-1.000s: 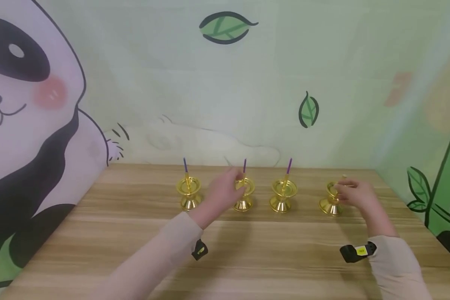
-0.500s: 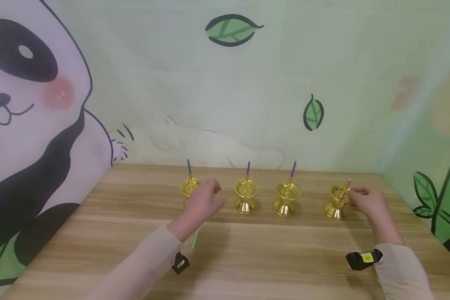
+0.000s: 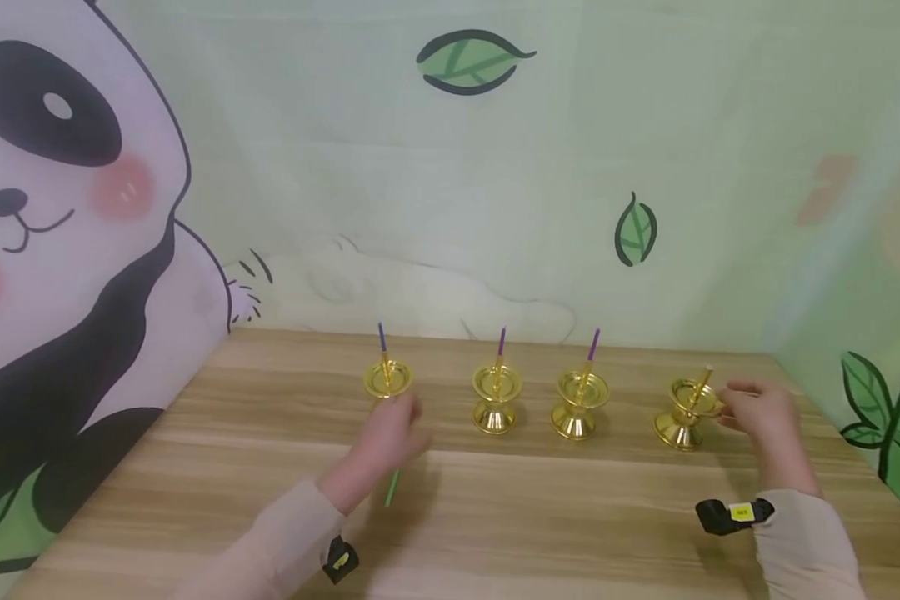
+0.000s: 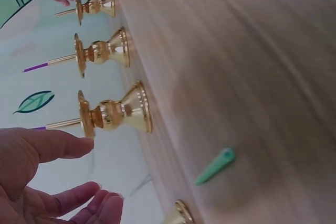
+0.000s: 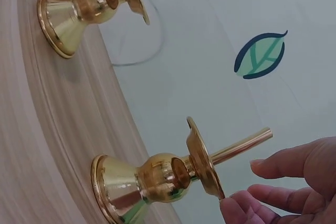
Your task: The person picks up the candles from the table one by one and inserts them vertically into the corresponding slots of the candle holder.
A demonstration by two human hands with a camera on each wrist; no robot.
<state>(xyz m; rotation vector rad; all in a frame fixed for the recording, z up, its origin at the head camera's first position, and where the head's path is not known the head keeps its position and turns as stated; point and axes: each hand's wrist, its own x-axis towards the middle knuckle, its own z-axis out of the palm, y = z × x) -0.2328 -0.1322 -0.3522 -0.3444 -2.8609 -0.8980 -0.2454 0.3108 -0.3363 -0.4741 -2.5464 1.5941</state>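
Note:
My left hand (image 3: 387,429) is held with thumb and fingers spread apart and nothing between them, in front of the leftmost gold candle holder (image 3: 396,379), whose base it hides in the head view. A slim green candle (image 4: 215,166) lies on the table just below that hand. At the far right, a gold candle holder (image 3: 678,432) carries a bare gold tube (image 5: 244,147) with no candle in it. My right hand (image 3: 765,412) is beside this holder, fingertips right at its dish rim, thumb apart from the tube.
Two gold candle holders with purple candles stand mid-row, the left one (image 3: 494,417) and the right one (image 3: 573,421). A blue candle (image 3: 382,337) tops the leftmost holder. Behind the wooden table (image 3: 540,533) hangs a panda-printed cloth (image 3: 345,167).
My left hand has moved left and toward me from the second holder to the green candle. My right hand has drawn back rightward from the rightmost holder's tube.

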